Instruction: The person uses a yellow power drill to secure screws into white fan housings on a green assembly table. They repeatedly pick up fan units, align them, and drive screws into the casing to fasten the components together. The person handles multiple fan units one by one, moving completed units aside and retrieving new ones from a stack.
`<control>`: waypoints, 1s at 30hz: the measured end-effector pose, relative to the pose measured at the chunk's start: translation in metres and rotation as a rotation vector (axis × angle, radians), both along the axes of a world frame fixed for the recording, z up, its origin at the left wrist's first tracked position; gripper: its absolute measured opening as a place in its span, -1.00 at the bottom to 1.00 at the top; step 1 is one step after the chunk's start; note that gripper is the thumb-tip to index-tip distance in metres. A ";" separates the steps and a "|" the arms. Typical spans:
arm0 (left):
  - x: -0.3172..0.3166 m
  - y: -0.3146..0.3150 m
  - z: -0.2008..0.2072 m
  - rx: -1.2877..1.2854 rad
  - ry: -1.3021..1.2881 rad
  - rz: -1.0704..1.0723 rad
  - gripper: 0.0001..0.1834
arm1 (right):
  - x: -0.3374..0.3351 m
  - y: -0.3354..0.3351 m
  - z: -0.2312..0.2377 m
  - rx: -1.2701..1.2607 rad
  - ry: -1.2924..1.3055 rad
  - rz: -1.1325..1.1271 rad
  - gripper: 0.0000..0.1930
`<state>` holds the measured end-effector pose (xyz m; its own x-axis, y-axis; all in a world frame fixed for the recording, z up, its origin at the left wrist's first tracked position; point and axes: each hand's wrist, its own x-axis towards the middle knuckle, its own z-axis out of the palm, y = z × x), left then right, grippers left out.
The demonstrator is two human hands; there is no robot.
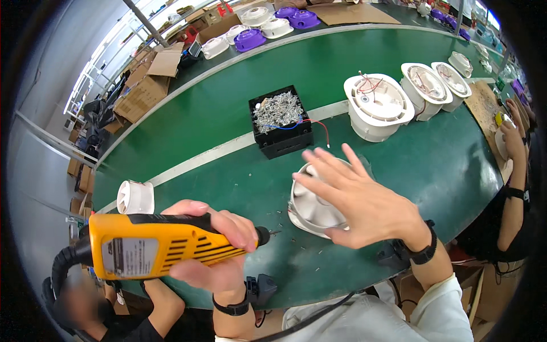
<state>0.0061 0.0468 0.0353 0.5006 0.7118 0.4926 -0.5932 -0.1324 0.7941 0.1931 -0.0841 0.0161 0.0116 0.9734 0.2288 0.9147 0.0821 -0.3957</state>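
My left hand [219, 251] is wrapped around a yellow and black electric screwdriver [171, 246] held level above the table, its thin bit pointing right. My right hand [364, 205] has its fingers spread over a white round plastic housing [310, 208] with curved blades inside. Whether the palm touches the housing cannot be made out; its right part is hidden beneath the hand. Several loose screws lie on the green table between the bit and the housing.
Behind stands a black box [285, 145] heaped with screws, red and blue wires over its edge. White housings with wires [379, 108] line the right; a white fan-like part [137, 198] sits left. Co-workers are at both sides. Purple and white housings [249, 40] fill the far shelf.
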 end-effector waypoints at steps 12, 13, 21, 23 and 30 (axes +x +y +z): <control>0.012 -0.012 -0.005 0.014 -0.041 -0.161 -0.03 | -0.018 0.014 -0.031 0.311 0.066 -0.110 -0.37; 0.014 -0.012 -0.005 0.025 -0.036 -0.163 -0.03 | -0.017 0.013 -0.032 0.315 0.070 -0.109 -0.37; 0.020 -0.017 0.000 0.056 0.012 -0.153 -0.05 | -0.014 0.012 -0.035 0.342 0.086 -0.100 -0.42; 0.021 -0.016 0.000 0.043 0.021 -0.196 -0.06 | -0.015 0.013 -0.036 0.353 0.092 -0.103 -0.44; 0.026 -0.021 -0.004 -0.008 0.024 -0.221 -0.12 | -0.017 0.013 -0.036 0.371 0.102 -0.092 -0.48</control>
<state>0.0319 0.0263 0.0313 0.6561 0.5872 0.4739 -0.5883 0.0048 0.8086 0.1763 -0.0707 -0.0196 0.1360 0.8186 0.5581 0.8826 0.1558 -0.4435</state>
